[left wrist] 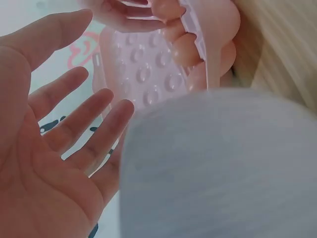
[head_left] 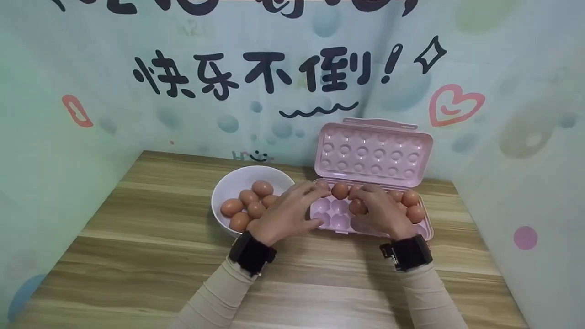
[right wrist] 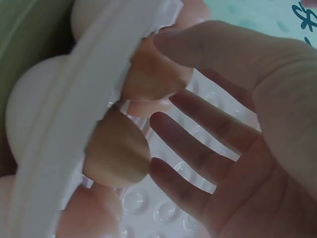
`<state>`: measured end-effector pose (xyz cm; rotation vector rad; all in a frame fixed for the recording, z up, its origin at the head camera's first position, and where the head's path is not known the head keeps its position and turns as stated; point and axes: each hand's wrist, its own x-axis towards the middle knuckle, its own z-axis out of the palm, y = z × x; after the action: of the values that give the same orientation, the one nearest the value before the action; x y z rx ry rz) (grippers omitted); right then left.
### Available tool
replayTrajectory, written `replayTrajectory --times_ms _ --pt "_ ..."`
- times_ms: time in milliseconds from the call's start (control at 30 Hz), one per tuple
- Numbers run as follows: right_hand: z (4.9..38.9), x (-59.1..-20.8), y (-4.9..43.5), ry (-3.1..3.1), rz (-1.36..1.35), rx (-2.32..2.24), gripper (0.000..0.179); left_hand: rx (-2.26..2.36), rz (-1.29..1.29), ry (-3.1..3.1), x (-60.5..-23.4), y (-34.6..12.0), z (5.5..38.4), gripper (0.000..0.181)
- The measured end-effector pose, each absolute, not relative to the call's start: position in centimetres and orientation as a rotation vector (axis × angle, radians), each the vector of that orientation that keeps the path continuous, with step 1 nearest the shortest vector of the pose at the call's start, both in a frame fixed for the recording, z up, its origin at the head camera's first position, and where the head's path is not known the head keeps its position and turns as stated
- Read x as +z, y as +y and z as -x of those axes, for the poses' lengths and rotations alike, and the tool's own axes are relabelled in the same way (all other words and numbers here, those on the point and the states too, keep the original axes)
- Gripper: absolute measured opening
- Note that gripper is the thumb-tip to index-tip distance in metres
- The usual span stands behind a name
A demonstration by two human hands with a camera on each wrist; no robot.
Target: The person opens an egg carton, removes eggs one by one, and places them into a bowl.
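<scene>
A pink egg carton (head_left: 339, 222) sits on the table with its lid raised; brown eggs fill several of its cups. My right hand (head_left: 384, 210) is over the middle of the carton, pinching a brown egg (right wrist: 156, 69) seated in a cup between thumb and forefinger. The other fingers extend loosely beside a neighbouring egg (right wrist: 119, 148). My left hand (head_left: 285, 212) holds nothing; its spread fingers reach over the carton's left end, near an egg (head_left: 322, 185) in the back corner. Part of the white bowl (head_left: 233, 186) is hidden behind this hand.
Several brown eggs (head_left: 249, 197) lie in the bowl, left of the carton. Close behind the carton's upright lid (head_left: 374, 151) hangs a printed cloth (head_left: 256, 123). The wood-grain table (head_left: 315, 283) extends in front, and cloth also borders both sides.
</scene>
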<state>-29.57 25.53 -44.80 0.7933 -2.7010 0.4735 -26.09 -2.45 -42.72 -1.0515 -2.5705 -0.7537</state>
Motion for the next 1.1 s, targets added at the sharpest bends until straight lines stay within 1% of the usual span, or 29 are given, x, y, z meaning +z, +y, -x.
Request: replayTrajectory --times_ms 167,367,600,733,833,967,1100 --pt "29.8 -45.0 25.5 -2.714 -0.814 0.455 0.025 -0.757 1.059 -2.559 -42.9 -2.2 26.0 0.055" --pt "30.1 -45.5 25.5 -2.718 -0.828 0.449 0.026 -0.747 1.065 -2.564 -43.2 -2.0 26.1 0.052" --pt "30.4 -45.6 25.7 -2.598 -0.935 0.554 0.028 -0.756 1.04 -2.581 -43.2 -2.0 26.2 0.052" --pt "30.3 -45.3 25.9 -2.623 -0.879 0.56 0.029 -0.745 1.034 -2.565 -43.3 -2.2 26.2 0.052" --pt "30.3 -44.8 26.1 -2.634 -0.826 0.585 0.023 -0.719 1.025 -2.543 -43.3 -2.3 26.4 0.051" --pt "30.4 -44.1 26.2 -2.579 -0.799 0.656 0.021 -0.683 0.987 -2.523 -43.1 -2.3 26.5 0.047" --pt "30.2 -43.3 26.0 -2.525 -0.767 0.716 0.027 -0.692 0.943 -2.523 -42.8 -2.3 26.5 0.045"
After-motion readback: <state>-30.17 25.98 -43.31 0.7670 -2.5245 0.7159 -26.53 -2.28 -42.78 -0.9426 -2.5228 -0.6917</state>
